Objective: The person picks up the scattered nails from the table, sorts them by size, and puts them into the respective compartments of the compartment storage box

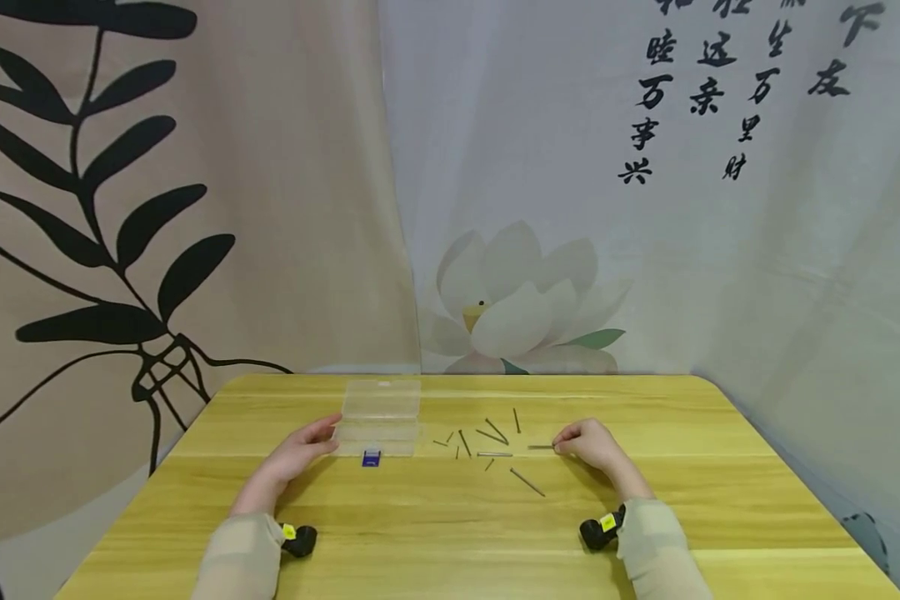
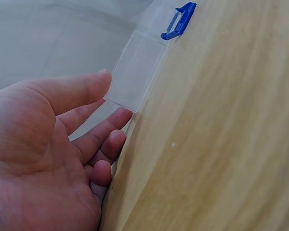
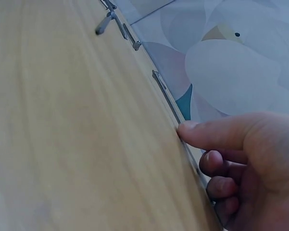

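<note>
My left hand holds the left end of a clear plastic box, which lies on the table with its lid open toward the back. In the left wrist view, the thumb is at the corner of the box and fingertips are at its lower edge. A blue latch sits on the front side. On the right, my right hand pinches a grey nail at one end, its other end pointing left. That nail stays low over the wood in the right wrist view.
Between the hands lie several loose nails of different lengths, among them a long one nearest the front and an upright-looking one at the back. They rest on a wooden table. Printed curtains hang behind its rear edge.
</note>
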